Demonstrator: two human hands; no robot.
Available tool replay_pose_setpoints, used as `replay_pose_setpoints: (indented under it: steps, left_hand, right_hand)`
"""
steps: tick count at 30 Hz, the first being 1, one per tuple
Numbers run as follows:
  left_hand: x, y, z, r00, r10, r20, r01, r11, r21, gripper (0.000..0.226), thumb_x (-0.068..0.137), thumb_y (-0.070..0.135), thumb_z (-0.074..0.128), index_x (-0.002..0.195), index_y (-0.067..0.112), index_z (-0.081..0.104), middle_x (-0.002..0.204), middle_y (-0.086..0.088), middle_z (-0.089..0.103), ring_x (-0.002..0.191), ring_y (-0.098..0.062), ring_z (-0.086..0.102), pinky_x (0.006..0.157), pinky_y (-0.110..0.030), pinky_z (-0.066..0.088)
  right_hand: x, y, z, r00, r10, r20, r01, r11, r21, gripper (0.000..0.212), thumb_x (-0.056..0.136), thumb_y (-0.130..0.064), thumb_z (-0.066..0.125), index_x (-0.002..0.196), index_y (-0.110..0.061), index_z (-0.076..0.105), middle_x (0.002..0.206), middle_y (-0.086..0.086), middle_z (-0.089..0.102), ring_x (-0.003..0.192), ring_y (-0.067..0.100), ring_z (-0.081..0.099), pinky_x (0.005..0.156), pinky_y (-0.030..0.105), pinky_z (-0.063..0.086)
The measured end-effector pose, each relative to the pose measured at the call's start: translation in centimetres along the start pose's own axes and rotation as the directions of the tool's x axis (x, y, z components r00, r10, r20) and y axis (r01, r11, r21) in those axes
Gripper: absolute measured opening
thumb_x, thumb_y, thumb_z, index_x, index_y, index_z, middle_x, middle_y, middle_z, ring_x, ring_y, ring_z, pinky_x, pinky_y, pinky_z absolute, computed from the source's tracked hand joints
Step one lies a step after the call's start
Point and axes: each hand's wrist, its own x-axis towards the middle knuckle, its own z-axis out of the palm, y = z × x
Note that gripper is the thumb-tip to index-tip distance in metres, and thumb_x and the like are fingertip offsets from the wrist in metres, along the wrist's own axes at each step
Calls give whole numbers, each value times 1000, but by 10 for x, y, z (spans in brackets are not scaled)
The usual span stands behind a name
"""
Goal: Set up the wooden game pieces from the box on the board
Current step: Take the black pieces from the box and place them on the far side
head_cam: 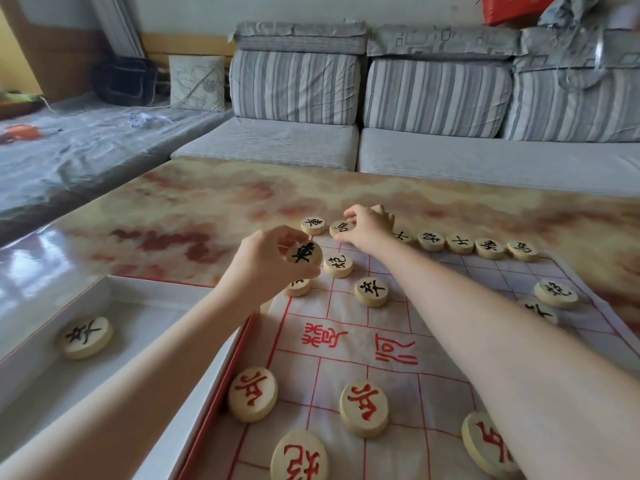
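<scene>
Discs part-set; both hands occupied

Left hand (pixel 266 263) is raised over the far left corner of the board (pixel 332 372). Its thumb and fingers are curled round a held disc (pixel 304 253), whose black-marked face is turned to the camera.

Right hand (pixel 369 225) is at the board's far edge. Its fingertips pinch a row disc (pixel 341 228), which sits just beside the corner disc (pixel 312 225).

Right of that hand, five black discs (pixel 460 244) stand side by side along the far edge.

Inside that row on the left are three inner discs (pixel 371 291), one partly hidden under the left hand. Two edge discs (pixel 555 293) lie near the right edge, the nearer one partly behind the right forearm.

Four red discs (pixel 363 408) stand in the board's near half, the rightmost partly covered by the same forearm.

Box (pixel 152 291) lies open on the table (pixel 194 202) along the board's left edge, under the left forearm. One spare disc (pixel 85 337), black-marked, lies flat in it.

Sofa (pixel 436 98) stands beyond the table's far edge.
</scene>
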Motion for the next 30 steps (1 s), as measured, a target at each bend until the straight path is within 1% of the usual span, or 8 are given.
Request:
replay_pose_setpoints:
  steps: [4, 7, 10, 13, 19, 22, 25, 30]
  left_hand:
    - [-3, 2, 5, 1000, 1, -8, -1, 1000, -25, 52, 62, 22, 82, 109, 22, 62, 102, 3, 67, 92, -12, 61, 79, -19, 43]
    - [-7, 10, 9, 999, 15, -38, -18, 997, -74, 60, 62, 19, 81, 116, 21, 55, 101, 4, 65, 92, -9, 61, 72, -12, 44]
    - [-10, 24, 16, 995, 70, -72, -79, 988, -132, 61, 63, 19, 82, 117, 21, 52, 100, 5, 64, 88, -7, 61, 73, -9, 44]
    - [-13, 44, 33, 991, 115, -67, -125, 977, -173, 68, 62, 23, 83, 122, 19, 51, 102, 6, 64, 88, -7, 62, 74, -12, 48]
    - [-20, 87, 82, 977, 214, 21, -205, 958, -200, 68, 62, 18, 83, 121, 16, 50, 105, 4, 67, 83, -5, 60, 65, -3, 43]
    - [-24, 102, 108, 959, 274, 77, -249, 939, -238, 62, 62, 16, 83, 116, 16, 53, 100, 4, 66, 84, -5, 63, 69, -5, 46]
    - [-24, 109, 124, 945, 292, 145, -259, 943, -211, 56, 68, 13, 79, 118, 15, 55, 109, 0, 64, 96, -8, 58, 76, -6, 44]
    - [-21, 107, 136, 939, 293, 182, -273, 953, -129, 41, 73, 17, 75, 112, 18, 62, 110, 3, 65, 100, -9, 58, 91, -22, 45]
  right_hand:
    - [-18, -6, -10, 999, -41, 3, 41, 999, -30, 56, 80, -37, 66, 131, -21, 49, 130, 9, 52, 130, 25, 32, 102, 33, 24]
    - [-44, -15, -33, 993, -115, -23, 117, 964, 240, 38, 87, -24, 59, 124, -16, 57, 121, 12, 59, 115, 21, 49, 100, 31, 38]
    - [-86, -17, -64, 987, -153, 53, 93, 805, 586, 26, 92, -25, 55, 106, -5, 65, 99, 12, 71, 71, 12, 62, 56, 14, 49]
    - [-125, -6, -87, 972, -152, 179, -1, 758, 652, 28, 88, -27, 62, 108, -8, 62, 90, 10, 69, 64, 18, 64, 46, 20, 48]
    - [-147, 44, -116, 987, -16, 162, -94, 756, 648, 34, 79, -5, 70, 112, -7, 61, 98, 9, 63, 63, 14, 60, 49, 22, 52]
    - [-152, 79, -133, 988, 55, 147, -141, 723, 676, 30, 81, -2, 67, 110, -4, 62, 89, 9, 63, 62, 16, 60, 48, 19, 51]
    - [-140, 127, -150, 984, 180, 18, -149, 750, 644, 27, 84, -2, 63, 111, -3, 63, 101, 15, 66, 65, 16, 61, 48, 17, 51]
    - [-86, 218, -166, 843, 492, -218, -307, 772, 556, 34, 81, -2, 66, 114, 2, 60, 110, 19, 64, 46, 7, 58, 33, 10, 39]
